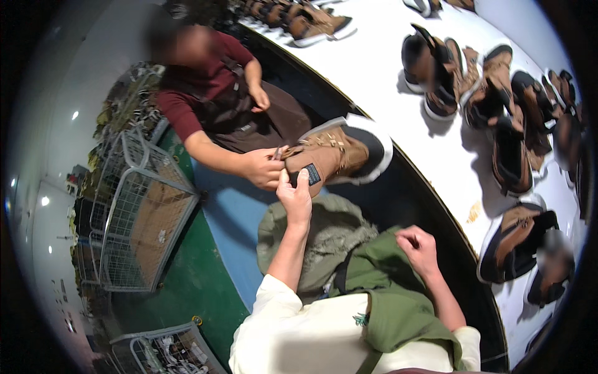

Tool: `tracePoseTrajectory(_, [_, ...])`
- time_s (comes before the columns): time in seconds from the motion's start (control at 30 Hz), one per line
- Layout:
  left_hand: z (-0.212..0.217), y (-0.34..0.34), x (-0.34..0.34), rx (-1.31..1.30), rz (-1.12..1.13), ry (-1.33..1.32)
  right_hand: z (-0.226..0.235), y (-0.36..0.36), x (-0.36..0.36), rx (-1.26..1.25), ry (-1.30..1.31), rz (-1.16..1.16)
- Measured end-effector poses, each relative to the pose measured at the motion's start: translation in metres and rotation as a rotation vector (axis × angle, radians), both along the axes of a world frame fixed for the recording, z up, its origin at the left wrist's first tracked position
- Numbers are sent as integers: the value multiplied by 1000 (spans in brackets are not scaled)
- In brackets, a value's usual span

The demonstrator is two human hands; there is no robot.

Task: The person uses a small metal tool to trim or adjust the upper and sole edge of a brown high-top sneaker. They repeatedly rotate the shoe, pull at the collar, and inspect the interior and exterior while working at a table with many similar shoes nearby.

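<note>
White counter (386, 81) curves past the boot (330, 156), which juts over its edge. Your left hand (294, 198) pinches the boot's tongue in a closed grip while a co-worker's hand (265, 167) holds it too; your right hand (418, 248) rests curled, empty. Opposing tugs could drop it.

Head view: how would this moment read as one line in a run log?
left hand: gripping brown boot at its tongue | right hand: resting on green apron, empty | co-worker's hand: on same boot | white table: more boots
</note>
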State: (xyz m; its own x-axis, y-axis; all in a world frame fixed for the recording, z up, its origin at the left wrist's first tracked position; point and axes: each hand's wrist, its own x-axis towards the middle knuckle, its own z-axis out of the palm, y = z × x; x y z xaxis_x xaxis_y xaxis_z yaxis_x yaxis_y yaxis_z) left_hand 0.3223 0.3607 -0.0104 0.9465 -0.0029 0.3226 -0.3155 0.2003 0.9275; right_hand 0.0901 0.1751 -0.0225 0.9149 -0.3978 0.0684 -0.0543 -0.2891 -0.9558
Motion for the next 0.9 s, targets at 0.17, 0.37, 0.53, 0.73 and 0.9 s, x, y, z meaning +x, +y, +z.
tracePoseTrajectory(0.17, [-18, 7, 48, 197, 175, 94, 8, 5, -36, 43, 22, 17])
tracePoseTrajectory(0.37, [6, -61, -17, 329, -61, -167, 14, -3, -67, -143, -174, 45])
tracePoseTrajectory(0.53, [53, -121, -112, 257, -487, -392, 48, -16, -122, -78, -278, 81])
tracePoseTrajectory(0.73, [128, -193, -185, 54, -805, -777, 50, -38, -214, 79, -329, -369])
tracePoseTrajectory(0.9, [140, -237, -265, 263, -1128, -1004, 40, -61, -256, 342, -364, -991])
